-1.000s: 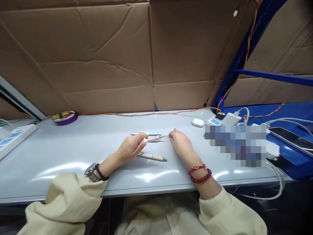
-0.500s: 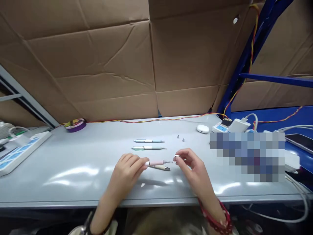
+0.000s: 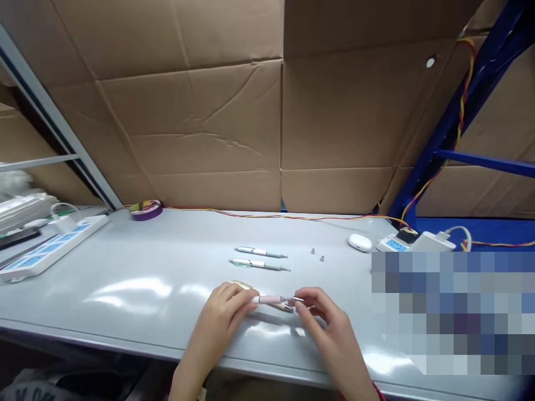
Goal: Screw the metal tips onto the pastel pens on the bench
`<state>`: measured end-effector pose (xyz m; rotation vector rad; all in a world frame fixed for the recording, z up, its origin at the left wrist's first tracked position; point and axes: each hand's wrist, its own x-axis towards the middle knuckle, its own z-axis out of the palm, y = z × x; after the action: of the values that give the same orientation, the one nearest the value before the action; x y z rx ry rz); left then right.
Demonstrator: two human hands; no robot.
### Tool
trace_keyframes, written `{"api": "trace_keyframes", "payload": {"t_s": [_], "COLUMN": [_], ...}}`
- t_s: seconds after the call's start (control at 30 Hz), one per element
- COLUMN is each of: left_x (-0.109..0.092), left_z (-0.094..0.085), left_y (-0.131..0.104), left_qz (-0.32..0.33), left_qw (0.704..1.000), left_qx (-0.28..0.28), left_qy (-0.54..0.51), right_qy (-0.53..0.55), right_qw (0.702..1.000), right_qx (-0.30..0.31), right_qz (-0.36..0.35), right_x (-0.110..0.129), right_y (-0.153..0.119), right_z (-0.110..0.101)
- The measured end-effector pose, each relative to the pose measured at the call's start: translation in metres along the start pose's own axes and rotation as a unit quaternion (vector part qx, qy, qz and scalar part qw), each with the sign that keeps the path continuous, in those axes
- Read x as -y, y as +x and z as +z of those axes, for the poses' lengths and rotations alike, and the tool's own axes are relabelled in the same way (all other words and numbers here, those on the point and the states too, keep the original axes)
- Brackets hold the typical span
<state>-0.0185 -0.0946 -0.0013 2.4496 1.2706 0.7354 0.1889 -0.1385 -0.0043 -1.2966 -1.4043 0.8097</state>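
Observation:
A pink and white pen (image 3: 271,299) lies crosswise in my left hand (image 3: 228,314), pinched at its white end between thumb and fingers. Its clear, thin front points right, where my right hand (image 3: 324,317) pinches a small silvery piece (image 3: 297,299) at the pen's tip. Whether that piece touches the tip I cannot tell. Beneath the held pen, a cream pen (image 3: 285,307) rests on the table, partly covered by my left hand. Farther back lie a blue and white pen (image 3: 261,252) and a green and white pen (image 3: 259,264), roughly parallel.
Two tiny grey cone-like pieces (image 3: 313,252) stand right of the pens. Behind them is a white earbud case (image 3: 360,242). A purple tape roll (image 3: 146,210) and a power strip (image 3: 58,248) are on the left; another strip (image 3: 395,245) sits right. Cardboard (image 3: 209,111) backs the table (image 3: 175,245).
My right hand has brought the small silvery piece left to the pen's tip, closing the gap. The pen stays in my left hand. The camera view has shifted.

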Motion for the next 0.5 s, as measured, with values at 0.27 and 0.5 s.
{"api": "trace_keyframes", "payload": {"t_s": [0.27,0.5], "left_x": [-0.0002,0.0051], "left_z": [0.002,0.004], "left_y": [-0.0039,-0.0086], "left_qz": [0.041,0.077], "left_qw": [0.999,0.996], "left_qx": [0.0,0.0], "left_qy": [0.027,0.04], "right_qy": [-0.042,-0.113], "right_qw": [0.997,0.99], "right_qx": [0.06,0.084], "right_qz": [-0.01,-0.03], "right_x": [-0.0015,-0.0033], "right_y": [0.0005,0.0023], "right_z": [0.0015,0.0001]}}
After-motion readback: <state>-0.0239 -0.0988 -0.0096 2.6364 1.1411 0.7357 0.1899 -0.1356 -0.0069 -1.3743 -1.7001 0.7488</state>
